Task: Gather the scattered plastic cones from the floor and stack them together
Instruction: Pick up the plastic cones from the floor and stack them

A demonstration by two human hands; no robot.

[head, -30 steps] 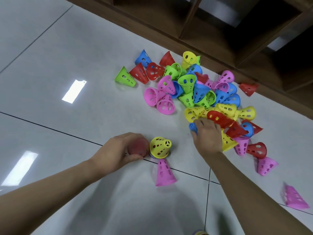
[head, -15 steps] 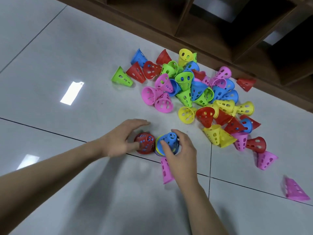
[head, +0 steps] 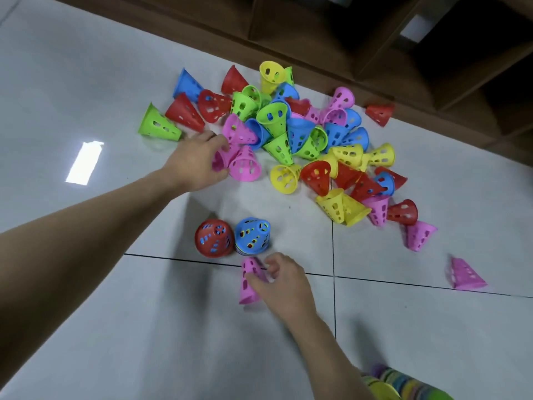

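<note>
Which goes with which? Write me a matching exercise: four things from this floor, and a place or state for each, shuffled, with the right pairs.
1. left hand
2. right hand
3. blue stack
4. lone red cone

A. upright beside the red stack
B. by the wooden shelf
C. grips a pink cone near the tile seam
D. on pink cones at the pile's edge

Pairs: 1-D, 2-C, 3-A, 4-B

The left arm is stretched far forward, bare to the wrist, and the left hand (head: 196, 163) is turned palm-down with fingers curled. The right hand (head: 284, 280) is kept nearer the body — thumb and fingertips pinched together (knuckles raised), forearm angled inward.
</note>
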